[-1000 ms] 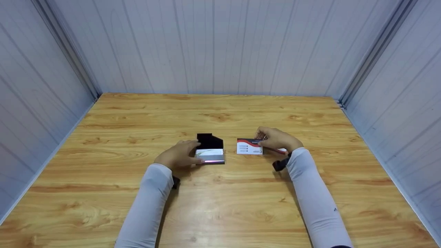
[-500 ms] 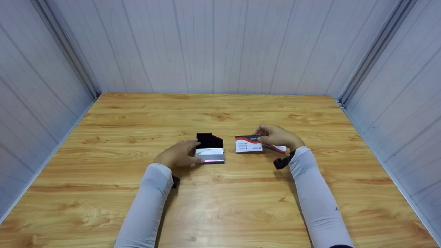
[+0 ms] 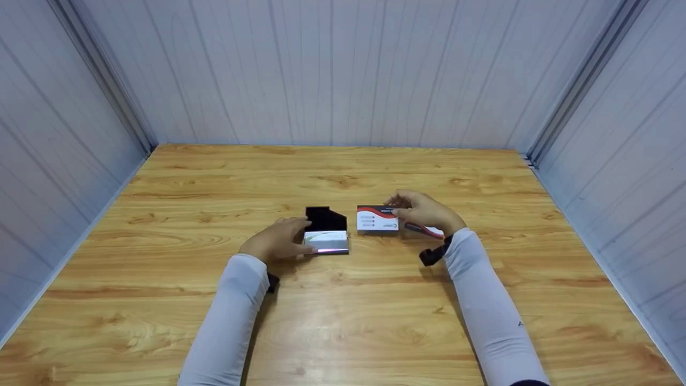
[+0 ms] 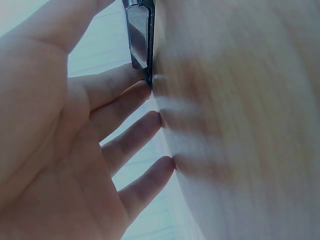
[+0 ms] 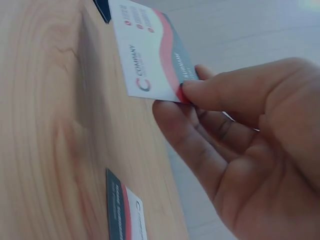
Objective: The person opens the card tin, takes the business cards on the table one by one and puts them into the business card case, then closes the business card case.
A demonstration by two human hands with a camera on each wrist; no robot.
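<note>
An open business card case (image 3: 326, 242) lies on the table, its black lid (image 3: 324, 219) raised at the back and a pale card inside. My left hand (image 3: 276, 239) rests at its left side, thumb at the front corner and forefinger by the lid. In the left wrist view the left fingers (image 4: 132, 142) are spread and fairly straight, tips down at the table beside the case (image 4: 139, 35). My right hand (image 3: 424, 210) pinches a white, red and black business card (image 3: 375, 220) between thumb and fingers, above the table. Printed text shows on this card (image 5: 145, 55).
A second, matching card (image 3: 424, 230) lies on the wooden table (image 3: 332, 311) under the right hand; it shows again as a card (image 5: 125, 212) in the right wrist view. White panelled walls (image 3: 332, 75) close in the back and both sides.
My right hand has lifted the business card and carried it left and toward the back, uncovering more of the second card. The left hand and the case have stayed in place.
</note>
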